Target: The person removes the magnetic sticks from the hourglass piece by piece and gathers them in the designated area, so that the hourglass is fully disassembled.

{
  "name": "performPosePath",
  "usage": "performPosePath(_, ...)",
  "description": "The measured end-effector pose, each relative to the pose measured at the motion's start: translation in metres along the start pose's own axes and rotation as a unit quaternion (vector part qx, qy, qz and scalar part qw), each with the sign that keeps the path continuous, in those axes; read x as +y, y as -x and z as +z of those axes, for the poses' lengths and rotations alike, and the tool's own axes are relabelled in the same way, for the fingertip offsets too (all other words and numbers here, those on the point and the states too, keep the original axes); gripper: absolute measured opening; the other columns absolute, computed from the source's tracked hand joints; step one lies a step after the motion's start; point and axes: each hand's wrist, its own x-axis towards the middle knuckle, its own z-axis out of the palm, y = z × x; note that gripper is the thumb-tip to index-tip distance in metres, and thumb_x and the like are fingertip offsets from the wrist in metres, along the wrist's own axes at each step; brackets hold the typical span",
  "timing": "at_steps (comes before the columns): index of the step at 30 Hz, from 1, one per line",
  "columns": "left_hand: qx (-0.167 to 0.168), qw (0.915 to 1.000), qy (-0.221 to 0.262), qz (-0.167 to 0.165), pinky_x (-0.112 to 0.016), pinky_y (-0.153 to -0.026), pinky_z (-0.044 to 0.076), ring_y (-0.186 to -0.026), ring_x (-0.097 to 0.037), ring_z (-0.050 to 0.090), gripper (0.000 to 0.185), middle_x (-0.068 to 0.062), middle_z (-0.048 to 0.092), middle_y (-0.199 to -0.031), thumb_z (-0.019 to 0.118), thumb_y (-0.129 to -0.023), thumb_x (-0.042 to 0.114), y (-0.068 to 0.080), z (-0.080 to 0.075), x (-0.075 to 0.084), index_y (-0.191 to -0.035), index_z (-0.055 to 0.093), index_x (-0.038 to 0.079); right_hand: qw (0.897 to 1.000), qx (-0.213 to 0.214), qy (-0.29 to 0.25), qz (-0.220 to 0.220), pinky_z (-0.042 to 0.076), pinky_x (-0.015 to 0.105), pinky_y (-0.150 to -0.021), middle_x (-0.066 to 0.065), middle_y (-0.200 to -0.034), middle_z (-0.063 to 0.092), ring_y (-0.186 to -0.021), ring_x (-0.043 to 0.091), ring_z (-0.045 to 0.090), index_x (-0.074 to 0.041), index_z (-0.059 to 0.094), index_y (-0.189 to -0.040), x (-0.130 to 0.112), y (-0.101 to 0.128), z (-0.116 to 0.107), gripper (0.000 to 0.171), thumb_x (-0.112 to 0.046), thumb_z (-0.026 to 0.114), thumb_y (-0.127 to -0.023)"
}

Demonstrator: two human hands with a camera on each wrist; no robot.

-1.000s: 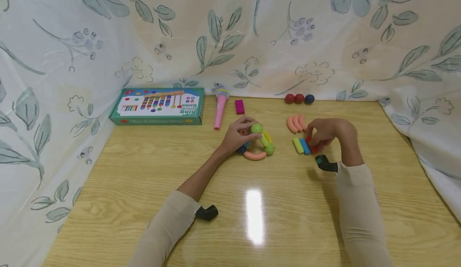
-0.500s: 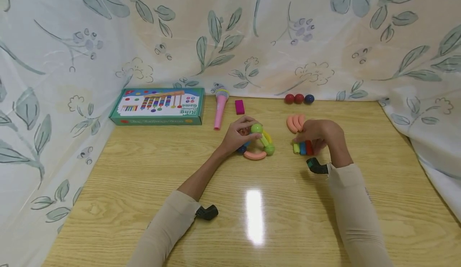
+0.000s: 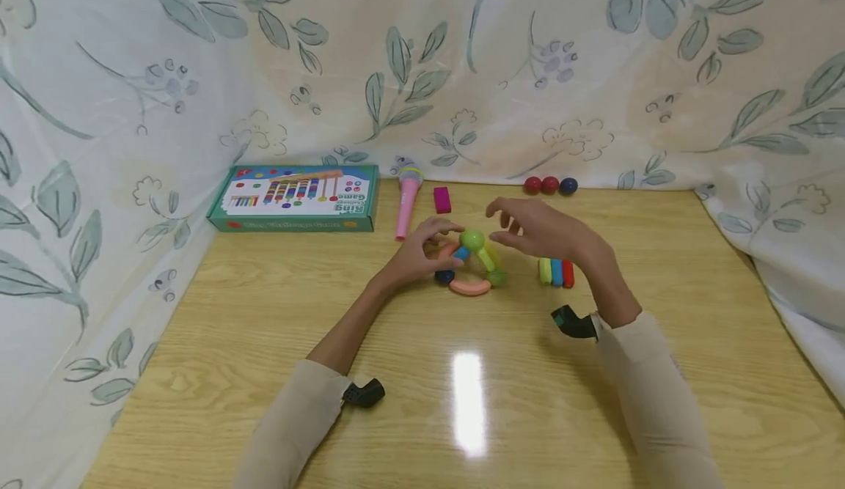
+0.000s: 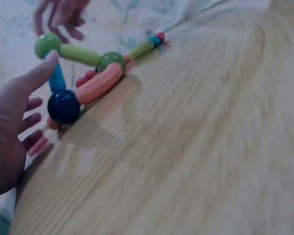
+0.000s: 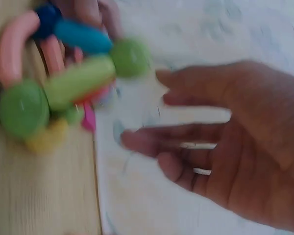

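Head view: both hands [image 3: 422, 254] flank toy frame [image 3: 472, 265]; fingers loose.

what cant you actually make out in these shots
- Peach curved pieces by the right hand: hidden behind that hand in the head view.
- Left hand contact with the ball-and-stick build: its fingers cover the near side in the head view; the left wrist view is blurred.
- Right wrist view: motion blur smears the build's pieces.
- Print on the game box: too small to read.
- Three balls at the table's far edge: colours barely tell.
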Motion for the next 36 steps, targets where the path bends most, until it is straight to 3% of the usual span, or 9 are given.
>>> performPosePath(5, -0.032, 0.9986, -0.043, 0.006, -0.045, -0.12, 0.04, -0.138, -0.024, 0.051, 0.032, -0.007, 0.06, -0.143, 0.084, -0.089, 0.016, 0.011, -0.003, -0.003, -0.118, 0.072, 0.011, 0.995, 0.0, 0.081, -0.061, 0.059, 0.038, -0.079, 0.012, -0.119, 0.065, -0.089, 0.023, 0.069, -0.007, 0.061, -0.139, -0.029, -0.017, 0.013, 0.046, -0.017, 0.074, -0.097)
performPosePath(9, -0.049, 0.9949, -0.087, 0.014, -0.043, -0.118, 0.041, -0.133, -0.025, 0.054, 0.016, -0.007, 0.068, -0.133, 0.084, -0.09, 0.021, 0.012, -0.002, -0.002, -0.101, 0.078, 0.01, 0.988, -0.016, 0.139, -0.064, 0.056, 0.034, -0.071, 0.01, -0.107, 0.064, -0.08, 0.02, 0.061, -0.005, 0.07, -0.124, -0.041, -0.024, 0.018, 0.034, -0.013, 0.077, -0.092)
performPosePath(13, -0.042, 0.9958, -0.08, 0.013, -0.042, -0.117, 0.042, -0.128, -0.025, 0.056, 0.014, -0.008, 0.071, -0.124, 0.085, -0.089, 0.018, 0.011, -0.002, -0.001, -0.098, 0.079, 0.01, 0.984, -0.005, 0.166, -0.058, 0.049, 0.031, -0.065, 0.008, -0.096, 0.06, -0.072, 0.018, 0.054, -0.005, 0.071, -0.113, -0.046, -0.028, 0.022, 0.028, -0.01, 0.08, -0.087)
performPosePath(16, -0.035, 0.997, -0.068, 0.009, -0.042, -0.116, 0.043, -0.127, -0.024, 0.056, 0.014, -0.008, 0.072, -0.123, 0.085, -0.088, 0.016, 0.011, -0.004, -0.001, -0.099, 0.079, 0.009, 0.978, 0.009, 0.197, -0.065, 0.044, 0.029, -0.061, 0.007, -0.09, 0.059, -0.068, 0.017, 0.049, -0.006, 0.071, -0.103, -0.048, -0.032, 0.026, 0.022, -0.019, 0.081, -0.088)
performPosePath(20, -0.045, 0.9966, -0.069, 0.002, -0.041, -0.117, 0.042, -0.128, -0.024, 0.055, 0.015, -0.008, 0.072, -0.124, 0.084, -0.089, 0.017, 0.012, -0.005, -0.001, -0.101, 0.079, 0.009, 0.97, 0.02, 0.234, -0.064, 0.042, 0.028, -0.057, 0.005, -0.081, 0.058, -0.063, 0.016, 0.048, -0.008, 0.067, -0.09, -0.049, -0.037, 0.034, 0.034, -0.039, 0.082, -0.088)
performPosePath(22, -0.047, 0.9965, -0.069, 0.0, -0.041, -0.118, 0.042, -0.129, -0.024, 0.055, 0.016, -0.008, 0.072, -0.125, 0.084, -0.09, 0.018, 0.013, -0.005, 0.0, -0.103, 0.079, 0.009, 0.969, 0.026, 0.241, -0.056, 0.041, 0.027, -0.056, 0.004, -0.079, 0.057, -0.061, 0.015, 0.047, -0.009, 0.065, -0.086, -0.049, -0.038, 0.037, 0.039, -0.043, 0.084, -0.086)
performPosePath(28, -0.045, 0.9973, -0.058, 0.009, -0.044, -0.118, 0.041, -0.129, -0.026, 0.057, 0.014, -0.009, 0.073, -0.124, 0.085, -0.088, 0.016, 0.013, -0.004, -0.002, -0.1, 0.079, 0.01, 0.968, 0.041, 0.241, -0.056, 0.033, 0.027, -0.056, 0.004, -0.073, 0.054, -0.06, 0.014, 0.041, -0.008, 0.063, -0.081, -0.054, -0.037, 0.041, 0.028, -0.028, 0.082, -0.087)
performPosePath(36, -0.046, 0.9965, -0.069, 0.01, -0.04, -0.119, 0.041, -0.129, -0.023, 0.057, 0.015, -0.006, 0.074, -0.12, 0.085, -0.088, 0.017, 0.012, -0.003, -0.003, -0.1, 0.079, 0.011, 0.977, 0.04, 0.208, -0.036, 0.027, 0.025, -0.055, 0.0, -0.067, 0.045, -0.06, 0.012, 0.034, -0.01, 0.058, -0.073, -0.055, -0.036, 0.042, 0.024, -0.014, 0.079, -0.083)
